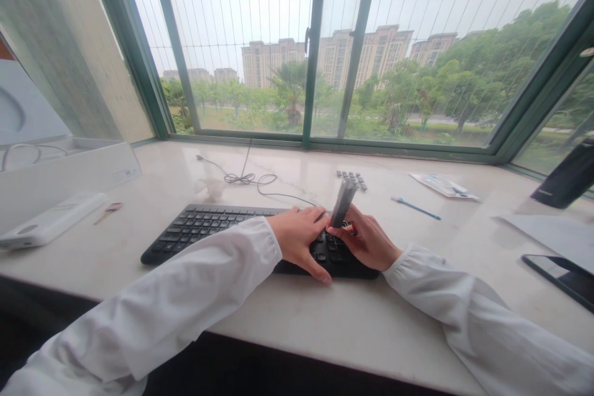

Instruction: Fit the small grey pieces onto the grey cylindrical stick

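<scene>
A black keyboard (204, 226) lies on the pale counter, its right part partly covered by my hands. My left hand (301, 238) rests palm down across it, fingers stretched out and thumb spread toward the near edge, holding nothing. Over the number-pad end, my right hand (369, 238) pinches a flat dark grey tool (343, 203), which stands upright and leans slightly right. Its lower end is by the keys, and my fingers hide the contact. Behind it, several loose keycaps (352, 179) sit in a small group on the counter.
A coiled cable (244, 179) runs behind the keyboard. At left are a white box (102, 164), a white device (51, 219) and a key (107, 213). Rightward lie a blue stick (416, 208), a plastic packet (443, 187), paper (552, 238), a phone (563, 281) and a black case (563, 176).
</scene>
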A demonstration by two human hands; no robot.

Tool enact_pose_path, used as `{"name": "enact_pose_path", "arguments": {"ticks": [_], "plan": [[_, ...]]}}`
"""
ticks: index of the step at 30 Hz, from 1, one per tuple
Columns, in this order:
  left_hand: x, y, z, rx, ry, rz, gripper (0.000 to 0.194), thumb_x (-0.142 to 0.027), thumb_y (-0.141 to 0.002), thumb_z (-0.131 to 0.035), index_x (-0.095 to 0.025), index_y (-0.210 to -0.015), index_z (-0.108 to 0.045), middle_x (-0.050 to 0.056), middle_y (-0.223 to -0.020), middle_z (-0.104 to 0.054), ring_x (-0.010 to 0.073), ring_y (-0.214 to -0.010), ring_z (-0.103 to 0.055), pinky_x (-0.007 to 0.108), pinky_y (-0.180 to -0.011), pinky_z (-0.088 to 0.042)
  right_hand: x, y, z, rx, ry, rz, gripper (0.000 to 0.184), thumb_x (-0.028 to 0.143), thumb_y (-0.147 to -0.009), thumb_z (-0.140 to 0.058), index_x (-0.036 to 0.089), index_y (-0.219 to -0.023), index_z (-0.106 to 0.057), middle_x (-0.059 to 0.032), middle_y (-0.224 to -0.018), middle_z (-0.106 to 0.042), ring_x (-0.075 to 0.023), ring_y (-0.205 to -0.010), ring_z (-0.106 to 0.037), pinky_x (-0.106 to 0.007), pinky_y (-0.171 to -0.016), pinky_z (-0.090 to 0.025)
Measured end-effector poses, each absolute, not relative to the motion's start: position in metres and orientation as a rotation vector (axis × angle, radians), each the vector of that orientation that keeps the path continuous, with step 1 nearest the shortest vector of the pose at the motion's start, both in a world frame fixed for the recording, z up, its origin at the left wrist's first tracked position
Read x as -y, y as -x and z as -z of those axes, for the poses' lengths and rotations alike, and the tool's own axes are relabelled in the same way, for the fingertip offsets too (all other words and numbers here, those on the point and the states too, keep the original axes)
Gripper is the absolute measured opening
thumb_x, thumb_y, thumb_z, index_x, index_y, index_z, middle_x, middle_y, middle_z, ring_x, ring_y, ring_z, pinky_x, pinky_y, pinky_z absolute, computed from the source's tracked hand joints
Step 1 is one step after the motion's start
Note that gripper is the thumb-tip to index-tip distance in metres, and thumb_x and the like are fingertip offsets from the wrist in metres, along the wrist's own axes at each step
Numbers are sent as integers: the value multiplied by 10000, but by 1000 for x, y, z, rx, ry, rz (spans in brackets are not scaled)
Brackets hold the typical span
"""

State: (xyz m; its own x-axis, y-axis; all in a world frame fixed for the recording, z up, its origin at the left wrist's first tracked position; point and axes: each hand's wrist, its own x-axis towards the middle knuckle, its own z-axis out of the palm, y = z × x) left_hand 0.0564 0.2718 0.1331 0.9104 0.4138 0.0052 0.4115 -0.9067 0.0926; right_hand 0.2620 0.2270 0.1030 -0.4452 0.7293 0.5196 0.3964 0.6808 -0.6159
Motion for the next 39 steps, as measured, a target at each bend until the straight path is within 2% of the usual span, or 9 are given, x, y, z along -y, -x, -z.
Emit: {"name": "enact_pose_path", "arguments": {"ticks": [5,11,17,23,29,34,39], "plan": [[-269,-57,-131,-641,-3003,-61,1102,-868,-628,-523,-154,-1441,-312,218,-1478,-342,382,-1360,-334,539,-1083,-294,-227,-261,-102,2077,874,-537,199,312,-952,-514,231,-1129,-473,-49,-1057,-685,-181,-831,-692,-242,-580,-597],[-270,-57,-129,-627,-3038,-74,1038,-833,-672,-505,-135,-1419,-329,233,-1450,-372,374,-1339,-359,582,-1058,-312,-228,-261,-103,2064,896,-528,183,316,-946,-527,225,-1097,-478,-37,-972,-687,-174,-790,-685,-233,-536,-567],[-268,-58,-128,-641,-3048,-82,1025,-818,-666,-535,-145,-1415,-339,222,-1447,-387,376,-1327,-375,533,-1054,-326,-228,-260,-104,2058,930,-499,169,342,-946,-527,230,-1060,-470,-32,-930,-694,-167,-748,-677,-220,-492,-528],[-268,-58,-130,-644,-3052,-92,1077,-833,-655,-531,-126,-1439,-317,228,-1438,-395,381,-1306,-396,525,-1049,-336,-228,-262,-101,2074,929,-479,154,335,-951,-517,232,-1058,-475,-30,-905,-678,-173,-751,-677,-236,-528,-554],[-268,-58,-130,-645,-3059,-106,1090,-860,-650,-501,-116,-1429,-333,232,-1415,-417,379,-1289,-410,521,-1042,-346,-228,-263,-100,2091,905,-487,166,308,-950,-515,228,-1088,-471,-44,-971,-678,-163,-721,-666,-253,-568,-568],[-267,-58,-129,-648,-3064,-126,1088,-869,-640,-506,-109,-1404,-359,227,-1391,-443,366,-1263,-433,492,-1034,-358,-227,-260,-107,2052,966,-501,145,332,-941,-534,228,-1022,-473,-17,-832,-662,-164,-709,-650,-226,-512,-509],[-267,-59,-128,-661,-3084,-117,1077,-874,-641,-500,-99,-1381,-380,223,-1385,-451,358,-1262,-432,479,-1020,-373,-230,-260,-109,2001,982,-630,225,377,-920,-580,220,-1035,-466,-7,-840,-669,-149,-705,-630,-221,-530,-486]]}}
